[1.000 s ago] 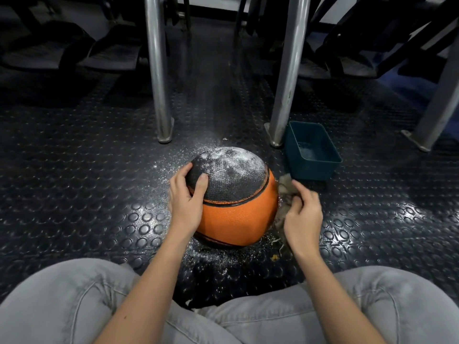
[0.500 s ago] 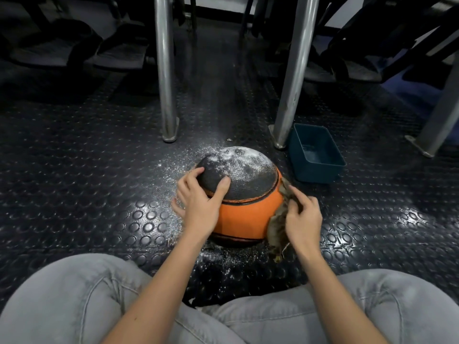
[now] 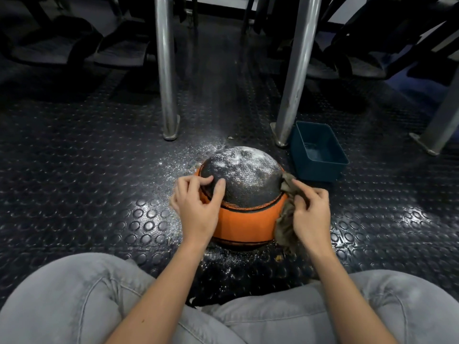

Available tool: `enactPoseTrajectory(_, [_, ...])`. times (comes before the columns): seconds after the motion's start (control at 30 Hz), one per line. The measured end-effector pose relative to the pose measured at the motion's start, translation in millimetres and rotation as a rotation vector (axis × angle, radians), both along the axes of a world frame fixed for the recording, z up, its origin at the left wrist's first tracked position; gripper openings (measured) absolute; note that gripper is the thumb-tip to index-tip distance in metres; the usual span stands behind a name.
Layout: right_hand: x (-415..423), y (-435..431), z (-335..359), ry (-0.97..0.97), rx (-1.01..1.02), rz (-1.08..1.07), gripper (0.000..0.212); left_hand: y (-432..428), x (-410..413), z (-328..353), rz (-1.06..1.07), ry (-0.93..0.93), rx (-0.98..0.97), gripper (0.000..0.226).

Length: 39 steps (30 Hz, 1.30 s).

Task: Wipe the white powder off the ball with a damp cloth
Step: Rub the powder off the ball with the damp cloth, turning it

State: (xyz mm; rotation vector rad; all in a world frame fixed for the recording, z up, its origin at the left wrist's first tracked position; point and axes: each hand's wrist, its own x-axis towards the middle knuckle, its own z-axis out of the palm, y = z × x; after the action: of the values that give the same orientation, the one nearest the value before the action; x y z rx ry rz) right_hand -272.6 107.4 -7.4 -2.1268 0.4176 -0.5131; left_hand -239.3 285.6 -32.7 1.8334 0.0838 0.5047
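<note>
An orange ball (image 3: pixel 244 222) with a black top panel sits on the studded floor in front of my knees. White powder (image 3: pixel 244 157) covers the far part of that black panel. My left hand (image 3: pixel 197 207) rests on the ball's left side, thumb and fingertips on the black panel's edge. My right hand (image 3: pixel 310 214) grips a crumpled brownish cloth (image 3: pixel 285 219) and holds it against the ball's right side; the cloth's upper tip reaches the black panel's rim.
A dark teal tub (image 3: pixel 320 167) stands just right of and behind the ball. Two metal legs (image 3: pixel 166 70) (image 3: pixel 295 70) rise behind it, a third at the far right (image 3: pixel 444 117). Powder (image 3: pixel 183 160) is scattered on the black floor around the ball. My grey-trousered knees (image 3: pixel 74 299) fill the bottom.
My right hand has brought the cloth up along the ball's right side toward the black panel. My left hand has shifted higher, its fingers now curled at the panel's edge.
</note>
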Motion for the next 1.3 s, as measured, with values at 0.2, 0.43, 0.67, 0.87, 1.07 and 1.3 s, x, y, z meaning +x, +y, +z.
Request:
enactPoseTrajectory(0.2, [-9.3,13.7,20.6,-0.387,-0.219,-0.010,0.032,-10.9,-0.4,-11.3,-0.191,-0.022,0.011,0.059])
enactPoseTrajectory(0.43, [-7.9,-12.4,2.3,-0.163,-0.241,-0.036,0.032,-11.3,0.6,-4.0,-0.248,0.138,0.064,0.068])
enactPoseTrajectory(0.67, [-13.1,13.4,16.0,-0.492,-0.362,0.050,0.030,-9.6,-0.3,-5.1,-0.211,0.179,-0.022,0.065])
enactPoseTrajectory(0.87, [1.2,-16.6,-3.0,-0.042,-0.339,-0.066,0.039,-11.7,-2.3,-3.6,-0.268,0.181,0.051,0.067])
enactPoseTrajectory(1.07, [-7.9,11.4,13.4,-0.382,-0.465,0.089,0.035,-10.9,-2.7,-2.7,-0.235,0.165,-0.021,0.063])
enactPoseTrajectory(1.3, [-8.3,-23.4,5.5,-0.053,-0.436,-0.059,0.039,-9.0,-2.7,-1.6,-0.308,0.173,0.034,0.070])
